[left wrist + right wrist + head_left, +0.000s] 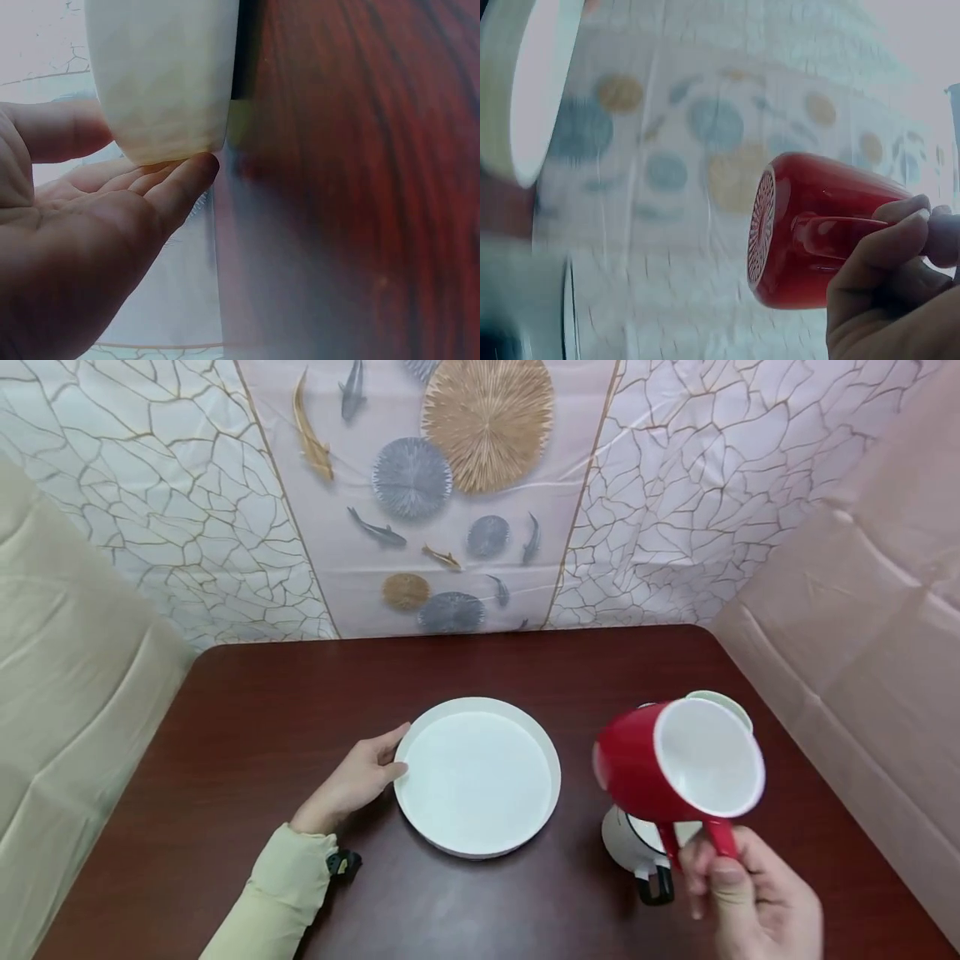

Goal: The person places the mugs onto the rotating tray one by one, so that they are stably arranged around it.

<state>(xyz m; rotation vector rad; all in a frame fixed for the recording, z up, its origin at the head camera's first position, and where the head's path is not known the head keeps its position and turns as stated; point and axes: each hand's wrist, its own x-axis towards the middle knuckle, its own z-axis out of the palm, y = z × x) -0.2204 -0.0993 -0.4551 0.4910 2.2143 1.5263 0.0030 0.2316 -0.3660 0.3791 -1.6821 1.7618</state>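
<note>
Carry step, it seems: right hand (757, 893) grips red mug (678, 760) by its handle (722, 839), tilted, aloft right of round white tray (476, 781); left hand (362, 778) pinches tray's edge. Next move likely calls for levelling the mug.

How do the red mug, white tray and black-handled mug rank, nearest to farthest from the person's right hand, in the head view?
1. Red mug: held in the right hand.
2. Black-handled mug: just left of that hand.
3. White tray: farther left, at the left hand.
</note>
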